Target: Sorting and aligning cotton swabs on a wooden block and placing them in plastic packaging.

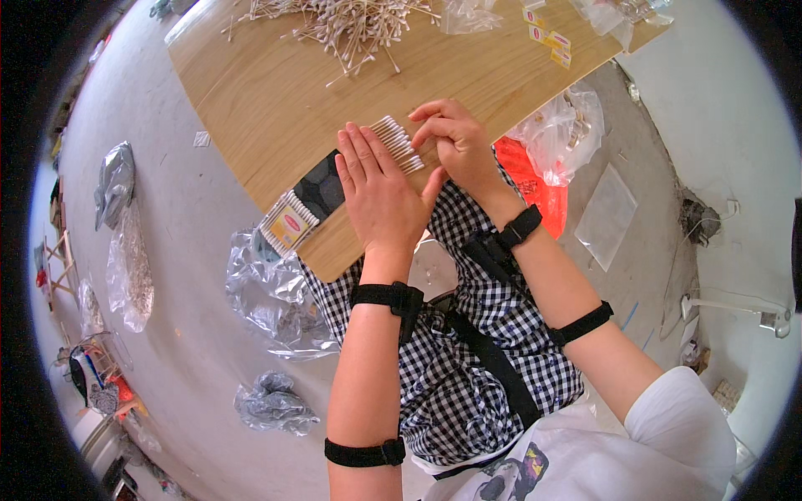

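My left hand [372,188] lies flat with straight fingers, across a dark grey, hexagon-patterned pad [320,185] and the near part of a row of cotton swabs [396,144]. The swabs lie side by side, white tips in line, at the pad's right end; the palm hides part of them. My right hand [461,150] hovers beside the tips at that end, its fingers bent and apart, with nothing visible in them. At the pad's left end, by the table edge, sits a flat pack of swabs [288,222] with a yellow and white label card.
A heap of loose cotton swabs [355,25] covers the far side of the wooden table [251,100]. Yellow label cards [549,40] and clear plastic bags [468,15] lie at the far right. Plastic bags [276,292] and a red bag [535,188] are below the table edges.
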The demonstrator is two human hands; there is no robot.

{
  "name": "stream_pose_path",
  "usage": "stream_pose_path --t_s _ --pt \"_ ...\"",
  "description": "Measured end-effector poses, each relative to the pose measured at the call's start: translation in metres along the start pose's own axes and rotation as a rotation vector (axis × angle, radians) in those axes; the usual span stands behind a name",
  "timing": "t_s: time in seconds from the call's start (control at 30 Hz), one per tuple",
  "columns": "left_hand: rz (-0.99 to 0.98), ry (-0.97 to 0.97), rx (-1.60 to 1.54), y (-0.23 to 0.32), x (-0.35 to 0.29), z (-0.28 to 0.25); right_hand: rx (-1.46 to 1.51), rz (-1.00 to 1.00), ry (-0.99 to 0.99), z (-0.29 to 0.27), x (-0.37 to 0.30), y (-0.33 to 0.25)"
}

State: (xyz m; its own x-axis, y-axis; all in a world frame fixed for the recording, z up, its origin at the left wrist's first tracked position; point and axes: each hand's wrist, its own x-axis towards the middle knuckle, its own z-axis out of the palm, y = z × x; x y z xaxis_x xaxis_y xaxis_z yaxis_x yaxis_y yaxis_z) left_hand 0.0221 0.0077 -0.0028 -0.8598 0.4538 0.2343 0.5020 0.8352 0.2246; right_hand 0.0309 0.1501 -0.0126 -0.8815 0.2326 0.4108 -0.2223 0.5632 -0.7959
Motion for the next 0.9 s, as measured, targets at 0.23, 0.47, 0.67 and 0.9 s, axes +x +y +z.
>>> stream_pose_path --t_s 0.23,0.47,0.67,0.9 --pt "-0.004 -0.003 -0.018 -0.0005 -0.0003 -0.0007 -0.051 -0.030 -0.043 -0.0002 0.0008 -0.0014" --pt "-0.009 -0.011 -0.017 0.0008 -0.0008 -0.0008 -0.043 0.009 0.023 0.0029 0.0014 -0.0040" --pt "-0.008 -0.016 -0.011 -0.0001 -0.0005 -0.0011 -0.077 0.007 -0.014 0.0027 0.0019 -0.0065" --pt "-0.008 -0.015 -0.017 0.0001 -0.0004 -0.0003 -0.129 -0.078 0.021 0.0046 0.0028 -0.0045"
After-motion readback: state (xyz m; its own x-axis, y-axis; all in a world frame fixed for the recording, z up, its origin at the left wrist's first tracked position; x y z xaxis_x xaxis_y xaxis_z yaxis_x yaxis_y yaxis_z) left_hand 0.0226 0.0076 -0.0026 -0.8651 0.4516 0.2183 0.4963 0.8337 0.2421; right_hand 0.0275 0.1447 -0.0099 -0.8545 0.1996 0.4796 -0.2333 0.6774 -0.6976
